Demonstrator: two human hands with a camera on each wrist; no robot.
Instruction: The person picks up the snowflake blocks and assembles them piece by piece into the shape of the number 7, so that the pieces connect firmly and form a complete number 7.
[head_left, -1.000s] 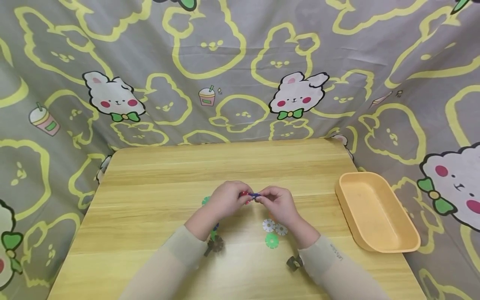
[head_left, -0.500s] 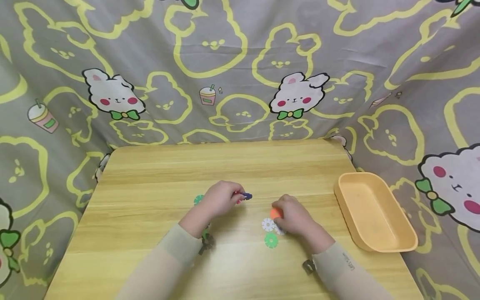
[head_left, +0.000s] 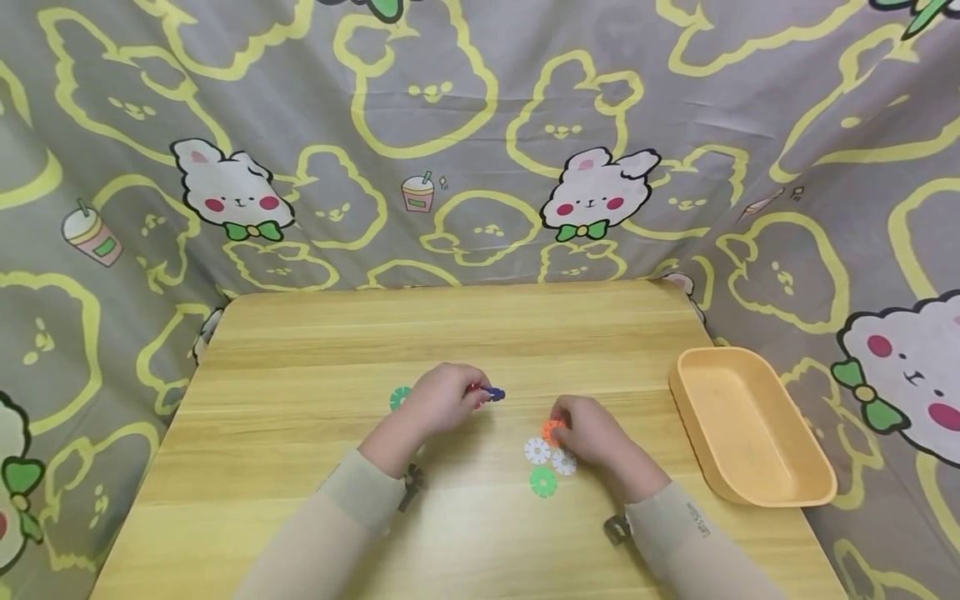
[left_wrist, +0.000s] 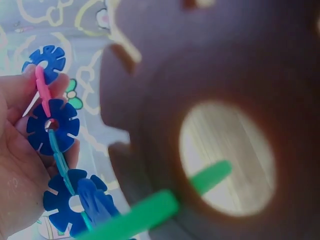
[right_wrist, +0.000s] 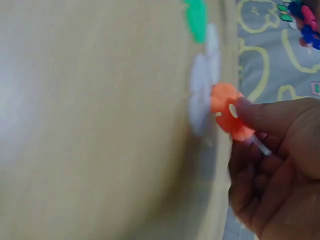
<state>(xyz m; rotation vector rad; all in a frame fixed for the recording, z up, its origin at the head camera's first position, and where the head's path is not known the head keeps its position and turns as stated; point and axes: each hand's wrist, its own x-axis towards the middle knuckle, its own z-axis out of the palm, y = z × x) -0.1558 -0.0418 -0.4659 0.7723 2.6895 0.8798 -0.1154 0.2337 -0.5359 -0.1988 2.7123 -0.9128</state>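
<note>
My left hand [head_left: 442,400] pinches a chain of interlocking snowflake discs. In the left wrist view a blue disc [left_wrist: 57,59] stands at its far end, then a pink disc [left_wrist: 44,92], a second blue disc [left_wrist: 37,127], a teal disc [left_wrist: 61,165] and more blue. A green disc [left_wrist: 145,212] and a large, close brown disc [left_wrist: 150,100] follow toward the camera. My right hand [head_left: 596,432] pinches an orange disc [right_wrist: 225,97] between thumb and fingers. Under it, a thin whitish edge [right_wrist: 262,146] shows at the fingers.
Two white discs [head_left: 529,452] and a bright green disc [head_left: 536,482] lie on the wooden table [head_left: 330,333], just left of my right hand. A yellow-orange bin [head_left: 697,433] stands at the table's right edge. Patterned grey curtains [head_left: 465,75] hang around the table.
My right hand has left the blue disc at the chain's end, moved right and toward me, and taken hold of the orange disc. My left hand has shifted slightly left with the chain.
</note>
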